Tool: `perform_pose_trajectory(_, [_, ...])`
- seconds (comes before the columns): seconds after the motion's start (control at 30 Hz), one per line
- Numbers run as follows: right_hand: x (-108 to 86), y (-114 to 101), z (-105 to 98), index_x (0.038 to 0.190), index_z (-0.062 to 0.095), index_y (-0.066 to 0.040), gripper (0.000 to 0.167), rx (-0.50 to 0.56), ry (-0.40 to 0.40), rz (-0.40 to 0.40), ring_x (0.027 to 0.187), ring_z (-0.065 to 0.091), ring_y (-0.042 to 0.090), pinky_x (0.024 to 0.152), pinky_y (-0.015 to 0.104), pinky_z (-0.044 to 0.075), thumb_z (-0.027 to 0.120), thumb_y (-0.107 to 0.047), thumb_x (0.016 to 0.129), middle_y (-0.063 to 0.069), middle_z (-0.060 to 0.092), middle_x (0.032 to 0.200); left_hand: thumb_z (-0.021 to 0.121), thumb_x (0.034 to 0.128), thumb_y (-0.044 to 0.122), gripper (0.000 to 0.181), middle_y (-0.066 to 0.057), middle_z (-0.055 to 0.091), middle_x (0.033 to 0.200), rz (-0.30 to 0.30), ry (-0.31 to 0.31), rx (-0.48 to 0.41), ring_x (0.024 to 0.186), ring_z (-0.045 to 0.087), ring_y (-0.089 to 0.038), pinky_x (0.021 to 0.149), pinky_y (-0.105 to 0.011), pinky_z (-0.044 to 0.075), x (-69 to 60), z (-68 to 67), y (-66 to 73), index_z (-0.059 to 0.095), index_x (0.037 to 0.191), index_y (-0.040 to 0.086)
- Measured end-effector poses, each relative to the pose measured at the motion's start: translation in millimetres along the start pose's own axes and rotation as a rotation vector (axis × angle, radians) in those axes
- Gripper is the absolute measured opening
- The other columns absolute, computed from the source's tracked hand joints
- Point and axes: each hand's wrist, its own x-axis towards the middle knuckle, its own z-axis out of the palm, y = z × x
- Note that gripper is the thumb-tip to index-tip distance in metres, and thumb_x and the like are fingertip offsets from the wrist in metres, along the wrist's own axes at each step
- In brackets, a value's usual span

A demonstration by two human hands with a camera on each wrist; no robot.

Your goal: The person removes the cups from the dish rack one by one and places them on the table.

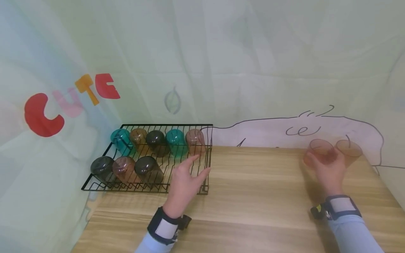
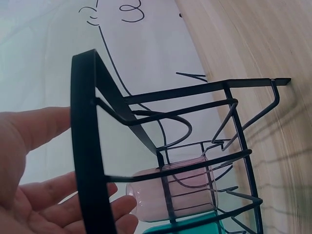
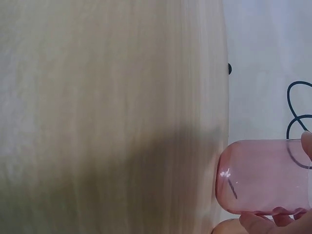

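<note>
At the right end of the table my right hand (image 1: 329, 168) grips a clear pink cup (image 1: 316, 144); in the right wrist view this cup (image 3: 263, 175) stands with fingers and thumb about its upper part. An amber cup (image 1: 351, 149) is just to its right. Over the right part of a black wire rack (image 1: 164, 124), my left hand (image 1: 185, 186) has thumb and fingers spread apart and holds nothing. Its fingertips are near a pink cup (image 1: 194, 138) in the rack's back row; whether they touch it I cannot tell.
Upside-down cups fill much of the rack: teal (image 1: 175, 140), brown (image 1: 138, 138) and dark grey (image 1: 156, 140) at the back, a pink cup (image 1: 123, 168) between two dark ones in front. A printed curtain (image 1: 253, 70) hangs behind the wooden table (image 1: 253, 196).
</note>
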Motion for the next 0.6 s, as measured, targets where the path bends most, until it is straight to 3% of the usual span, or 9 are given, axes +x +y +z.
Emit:
perform_pose_trajectory(0.07, [-0.5, 0, 0, 0.15, 0.014, -0.021, 0.096, 0.002, -0.003, 0.002, 0.14, 0.027, 0.026, 0.116, 0.039, 0.025, 0.071, -0.046, 0.077, 0.006, 0.022, 0.155, 0.071, 0.0792, 0.044, 0.056, -0.007, 0.058, 0.131, -0.004, 0.0, 0.009, 0.121, 0.054, -0.023, 0.099, -0.041, 0.046, -0.2, -0.5, 0.2, 0.057, 0.126, 0.017])
perform_pose_trajectory(0.17, [-1.6, -1, 0, 0.15, 0.013, -0.019, 0.095, 0.004, -0.009, 0.0, 0.139, 0.029, 0.027, 0.115, 0.04, 0.027, 0.071, -0.045, 0.078, 0.007, 0.023, 0.155, 0.071, 0.0792, 0.044, 0.055, -0.007, 0.058, 0.131, -0.013, -0.002, 0.005, 0.077, 0.07, -0.02, 0.074, -0.034, 0.058, -0.8, -2.7, 0.0, 0.057, 0.126, 0.019])
perform_pose_trajectory(0.23, [-2.5, -2, 0, 0.15, 0.013, -0.019, 0.096, 0.005, -0.017, -0.003, 0.139, 0.029, 0.028, 0.115, 0.041, 0.027, 0.071, -0.045, 0.078, 0.008, 0.022, 0.155, 0.07, 0.0795, 0.044, 0.054, -0.007, 0.058, 0.13, -0.015, 0.002, 0.006, 0.045, 0.058, -0.016, 0.052, -0.027, 0.054, -1.1, -4.7, -0.6, 0.057, 0.126, 0.02])
perform_pose_trajectory(0.3, [-2.9, -1, 0, 0.15, 0.011, -0.019, 0.097, 0.005, -0.025, -0.012, 0.139, 0.029, 0.029, 0.115, 0.042, 0.027, 0.071, -0.045, 0.078, 0.008, 0.021, 0.155, 0.07, 0.0797, 0.043, 0.052, -0.008, 0.059, 0.13, -0.009, 0.007, 0.008, 0.028, 0.038, -0.016, 0.04, -0.025, 0.044, -0.9, -6.7, -1.3, 0.058, 0.125, 0.02])
perform_pose_trajectory(0.37, [-3.4, 0, 0, 0.15, 0.008, -0.019, 0.099, -0.005, -0.031, -0.024, 0.14, 0.027, 0.029, 0.115, 0.043, 0.026, 0.071, -0.045, 0.078, 0.009, 0.019, 0.156, 0.071, 0.0795, 0.042, 0.051, -0.007, 0.06, 0.128, 0.008, 0.026, 0.029, 0.044, 0.056, -0.014, 0.05, -0.028, 0.053, -0.2, -9.3, -1.7, 0.059, 0.123, 0.019])
perform_pose_trajectory(0.43, [-3.8, 2, 0, 0.15, 0.007, -0.02, 0.101, -0.01, -0.032, -0.033, 0.14, 0.026, 0.03, 0.115, 0.045, 0.026, 0.071, -0.046, 0.077, 0.009, 0.018, 0.156, 0.071, 0.0794, 0.041, 0.051, -0.007, 0.061, 0.127, 0.022, 0.039, 0.051, 0.073, 0.068, -0.018, 0.069, -0.034, 0.058, 0.5, -12.4, -1.9, 0.06, 0.122, 0.016])
perform_pose_trajectory(0.53, [-5.5, 4, -1, 0.15, 0.004, -0.022, 0.103, -0.015, -0.043, -0.031, 0.141, 0.023, 0.031, 0.115, 0.046, 0.025, 0.071, -0.047, 0.077, 0.009, 0.016, 0.156, 0.072, 0.0792, 0.04, 0.053, -0.008, 0.062, 0.125, 0.037, 0.057, 0.091, 0.107, 0.063, -0.023, 0.09, -0.041, 0.053, 1.8, -19.1, -2.5, 0.06, 0.122, 0.013])
perform_pose_trajectory(0.6, [-7.6, 5, -3, 0.15, 0.005, -0.024, 0.102, -0.02, -0.047, -0.028, 0.141, 0.023, 0.031, 0.115, 0.047, 0.026, 0.071, -0.048, 0.077, 0.009, 0.016, 0.156, 0.072, 0.0794, 0.04, 0.055, -0.009, 0.061, 0.125, 0.047, 0.067, 0.108, 0.108, 0.063, -0.024, 0.091, -0.042, 0.052, 2.8, -24.4, -3.8, 0.059, 0.123, 0.011])
